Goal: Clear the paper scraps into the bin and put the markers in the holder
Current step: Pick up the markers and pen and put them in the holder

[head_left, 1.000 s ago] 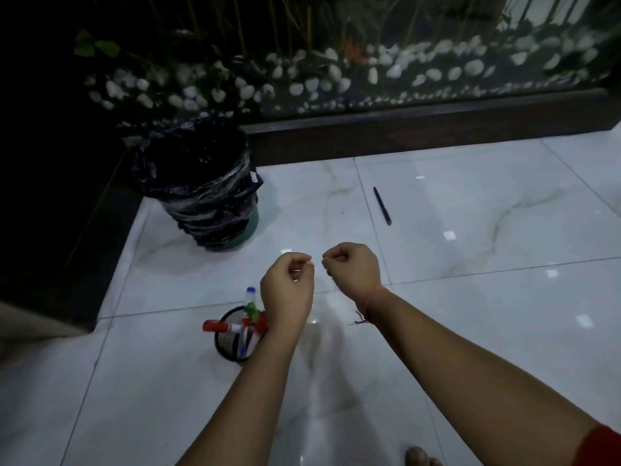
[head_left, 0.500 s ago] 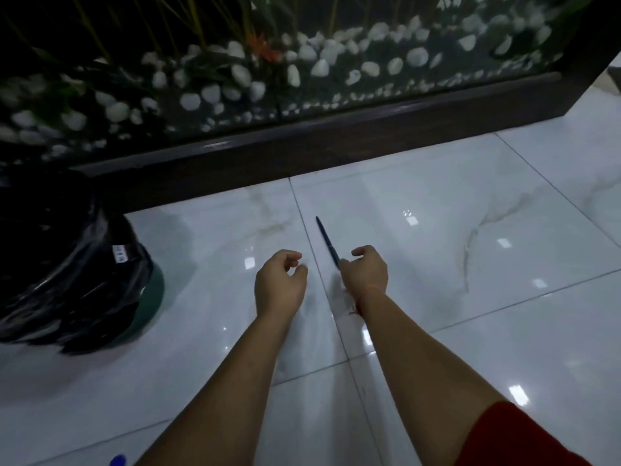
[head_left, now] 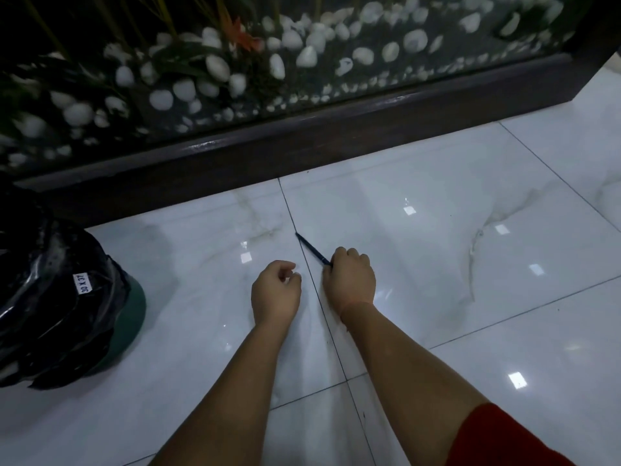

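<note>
A thin dark pen [head_left: 309, 247] lies on the white marble floor along a tile joint. My right hand [head_left: 350, 277] is curled over its near end, fingers closed around it. My left hand [head_left: 275, 290] hovers just to the left, fingers loosely curled with nothing in them. The green bin [head_left: 132, 311], lined with a black plastic bag [head_left: 50, 297], stands at the left edge. The marker holder is out of view. No paper scraps show on the floor.
A dark wooden ledge [head_left: 302, 146] runs across the back, with white pebbles [head_left: 295, 38] and plants behind glass above it. Glossy floor tiles [head_left: 470, 230] stretch to the right and toward me.
The view has moved forward and right, away from the holder, which dropped out of sight. Both hands advanced to the pen, and my right hand has closed on its near end.
</note>
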Demonstrator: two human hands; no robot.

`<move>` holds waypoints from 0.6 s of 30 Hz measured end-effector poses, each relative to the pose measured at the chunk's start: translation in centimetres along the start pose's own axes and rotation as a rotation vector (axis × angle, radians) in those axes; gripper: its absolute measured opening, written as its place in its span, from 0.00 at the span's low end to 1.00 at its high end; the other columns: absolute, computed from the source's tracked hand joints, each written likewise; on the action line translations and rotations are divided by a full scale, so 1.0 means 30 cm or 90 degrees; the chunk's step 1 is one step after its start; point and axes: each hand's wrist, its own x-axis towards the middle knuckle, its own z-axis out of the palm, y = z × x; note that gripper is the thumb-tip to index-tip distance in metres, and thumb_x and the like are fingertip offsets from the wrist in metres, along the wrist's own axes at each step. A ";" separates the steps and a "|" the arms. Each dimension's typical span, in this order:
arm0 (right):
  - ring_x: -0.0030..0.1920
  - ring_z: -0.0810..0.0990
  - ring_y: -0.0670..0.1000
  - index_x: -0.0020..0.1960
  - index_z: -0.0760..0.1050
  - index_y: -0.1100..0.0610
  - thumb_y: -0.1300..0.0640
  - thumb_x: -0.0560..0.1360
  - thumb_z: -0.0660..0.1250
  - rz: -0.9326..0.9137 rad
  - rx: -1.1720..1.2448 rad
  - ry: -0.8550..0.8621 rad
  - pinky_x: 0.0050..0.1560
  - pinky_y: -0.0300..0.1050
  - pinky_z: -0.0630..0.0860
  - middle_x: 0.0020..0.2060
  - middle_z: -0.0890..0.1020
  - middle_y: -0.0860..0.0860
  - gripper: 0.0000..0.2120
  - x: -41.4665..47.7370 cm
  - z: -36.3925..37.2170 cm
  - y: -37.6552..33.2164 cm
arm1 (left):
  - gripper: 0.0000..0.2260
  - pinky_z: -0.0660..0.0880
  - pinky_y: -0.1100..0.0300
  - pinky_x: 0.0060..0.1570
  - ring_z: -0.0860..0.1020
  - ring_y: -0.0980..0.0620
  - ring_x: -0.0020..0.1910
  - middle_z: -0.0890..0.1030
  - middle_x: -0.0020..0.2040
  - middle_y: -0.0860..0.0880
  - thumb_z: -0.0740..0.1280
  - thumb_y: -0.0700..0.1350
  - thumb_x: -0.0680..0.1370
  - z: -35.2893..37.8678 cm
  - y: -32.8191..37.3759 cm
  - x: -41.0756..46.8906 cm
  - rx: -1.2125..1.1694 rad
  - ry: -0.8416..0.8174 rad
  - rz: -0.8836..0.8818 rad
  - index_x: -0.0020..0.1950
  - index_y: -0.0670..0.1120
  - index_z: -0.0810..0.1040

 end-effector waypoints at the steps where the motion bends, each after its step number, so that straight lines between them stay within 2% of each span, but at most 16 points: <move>1: 0.50 0.75 0.58 0.52 0.73 0.61 0.58 0.78 0.58 -0.002 0.014 0.012 0.42 0.46 0.67 0.49 0.79 0.57 0.08 -0.013 -0.009 0.001 | 0.10 0.69 0.63 0.48 0.76 0.53 0.46 0.79 0.48 0.51 0.64 0.39 0.76 -0.006 0.003 -0.004 0.003 0.010 -0.002 0.55 0.46 0.80; 3: 0.46 0.77 0.58 0.50 0.73 0.61 0.57 0.78 0.59 0.018 0.088 0.026 0.40 0.44 0.67 0.45 0.80 0.56 0.08 -0.042 -0.036 0.001 | 0.10 0.68 0.65 0.46 0.75 0.53 0.46 0.79 0.48 0.51 0.63 0.39 0.76 -0.026 0.006 -0.022 0.000 0.035 -0.006 0.55 0.46 0.80; 5: 0.42 0.78 0.55 0.48 0.76 0.60 0.57 0.76 0.63 0.078 0.236 0.029 0.38 0.42 0.67 0.41 0.81 0.53 0.07 -0.072 -0.071 -0.004 | 0.10 0.70 0.65 0.44 0.76 0.53 0.48 0.79 0.49 0.51 0.63 0.38 0.76 -0.054 0.007 -0.051 -0.019 0.060 -0.016 0.54 0.46 0.80; 7: 0.41 0.78 0.51 0.46 0.78 0.58 0.58 0.73 0.67 0.136 0.401 0.054 0.37 0.38 0.70 0.39 0.81 0.49 0.05 -0.110 -0.119 -0.021 | 0.09 0.71 0.63 0.48 0.78 0.51 0.50 0.80 0.50 0.51 0.64 0.38 0.76 -0.088 0.001 -0.097 -0.058 0.086 -0.027 0.52 0.47 0.80; 10: 0.42 0.80 0.49 0.46 0.81 0.57 0.61 0.71 0.71 0.150 0.563 0.089 0.44 0.35 0.74 0.40 0.83 0.50 0.04 -0.180 -0.199 -0.080 | 0.09 0.74 0.59 0.52 0.78 0.50 0.50 0.81 0.48 0.50 0.64 0.38 0.75 -0.166 0.001 -0.189 -0.114 0.127 -0.048 0.51 0.47 0.80; 12: 0.41 0.81 0.49 0.45 0.82 0.58 0.63 0.70 0.72 0.158 0.659 0.049 0.48 0.39 0.78 0.38 0.83 0.50 0.05 -0.235 -0.245 -0.128 | 0.08 0.76 0.56 0.53 0.79 0.51 0.49 0.81 0.48 0.50 0.65 0.38 0.75 -0.226 -0.002 -0.263 -0.137 0.153 -0.045 0.51 0.47 0.81; 14: 0.42 0.82 0.51 0.45 0.83 0.57 0.64 0.69 0.72 0.165 0.721 -0.010 0.52 0.49 0.80 0.38 0.83 0.50 0.05 -0.295 -0.272 -0.171 | 0.08 0.76 0.57 0.54 0.79 0.52 0.49 0.82 0.48 0.51 0.65 0.38 0.75 -0.283 -0.005 -0.330 -0.153 0.175 -0.018 0.50 0.47 0.81; 16: 0.43 0.82 0.51 0.44 0.83 0.57 0.63 0.69 0.71 0.134 0.727 -0.056 0.54 0.55 0.80 0.38 0.83 0.50 0.05 -0.394 -0.299 -0.224 | 0.07 0.75 0.60 0.53 0.79 0.53 0.48 0.82 0.47 0.51 0.66 0.38 0.75 -0.371 -0.021 -0.413 -0.175 0.205 0.012 0.49 0.48 0.81; 18: 0.41 0.81 0.51 0.44 0.82 0.56 0.63 0.69 0.72 0.097 0.714 -0.083 0.53 0.56 0.80 0.36 0.82 0.49 0.05 -0.511 -0.322 -0.283 | 0.08 0.75 0.60 0.52 0.79 0.53 0.47 0.82 0.46 0.51 0.66 0.37 0.75 -0.481 -0.056 -0.503 -0.205 0.250 0.025 0.47 0.49 0.80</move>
